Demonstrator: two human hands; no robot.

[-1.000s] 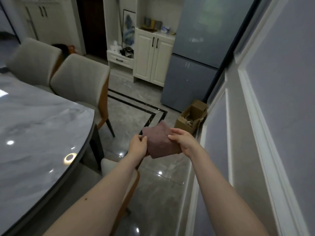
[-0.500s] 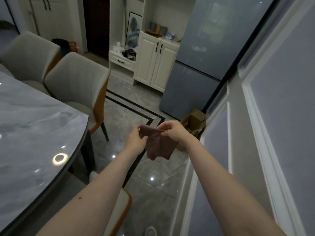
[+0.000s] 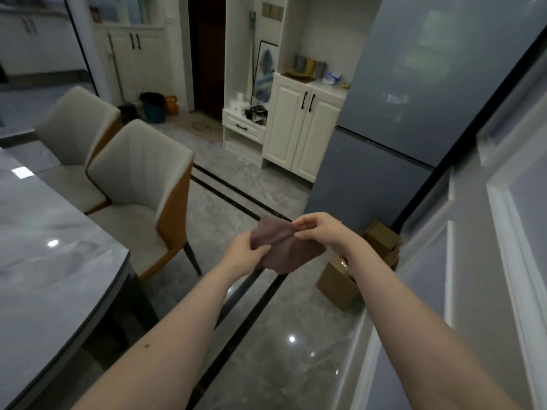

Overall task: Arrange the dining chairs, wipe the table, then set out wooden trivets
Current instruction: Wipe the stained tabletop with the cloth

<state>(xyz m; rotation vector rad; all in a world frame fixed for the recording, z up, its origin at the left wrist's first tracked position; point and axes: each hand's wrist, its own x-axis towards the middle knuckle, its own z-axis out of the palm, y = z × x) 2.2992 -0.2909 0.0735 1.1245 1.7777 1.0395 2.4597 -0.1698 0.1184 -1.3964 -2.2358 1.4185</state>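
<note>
Cloth (image 3: 285,247) held in mid-air off the table's (image 3: 59,279) right edge, pinched by left hand (image 3: 244,253) and right hand (image 3: 321,232). Two chairs (image 3: 139,184) drawn up at the far edge. Wiping seemingly pending; no trivets visible.

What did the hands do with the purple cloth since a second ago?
Both hands kept hold of the cloth throughout. The right hand shifted from its right edge to pinch the top, the left hand stayed gripping the left side, and the cloth got refolded. The table and chairs look unmoved.
</note>
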